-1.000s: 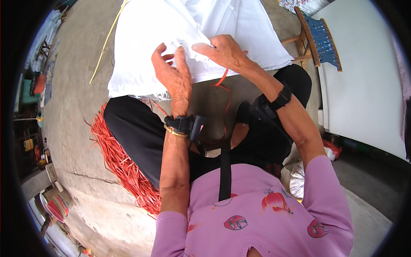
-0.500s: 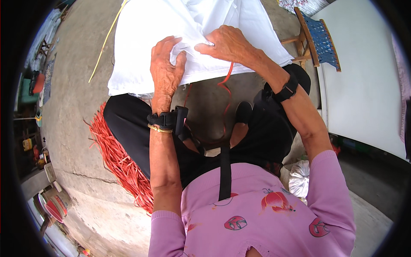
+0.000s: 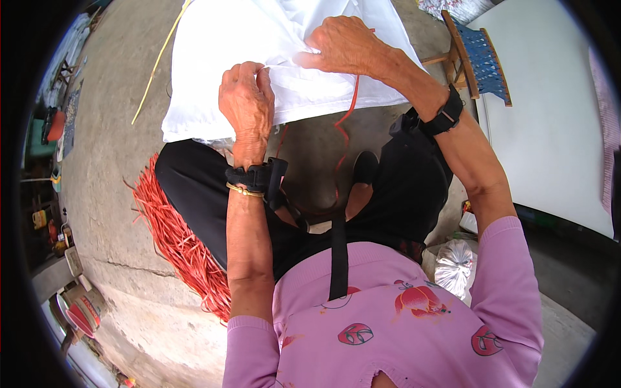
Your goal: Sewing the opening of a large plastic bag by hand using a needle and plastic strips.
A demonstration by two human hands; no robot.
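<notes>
A large white cloth, perhaps a sack (image 3: 220, 45), spreads in front of my knees, gathered in creases between my hands. My left hand (image 3: 247, 103) is closed, with thumb and fingers pinching a fold of it. To the right and a little farther off, my right hand (image 3: 346, 46) is curled closed above the cloth, its thumb tip smeared by motion. A thin red plastic strip (image 3: 343, 132) runs up from the floor between my feet into my right hand, and a short bit shows past the knuckles. The fingertips' hold is partly hidden.
A thick bundle of red strips (image 3: 181, 239) lies beside my left leg. One yellow strip (image 3: 155, 71) lies left of the cloth. At the right are a wooden stool with blue webbing (image 3: 482, 58), a white board-like surface (image 3: 543, 123) and a shiny plastic bag (image 3: 454, 266).
My right hand has lifted a little away and the red strip's end now shows beyond it. My left hand has drawn slightly left and nearer, its fingers more tightly closed.
</notes>
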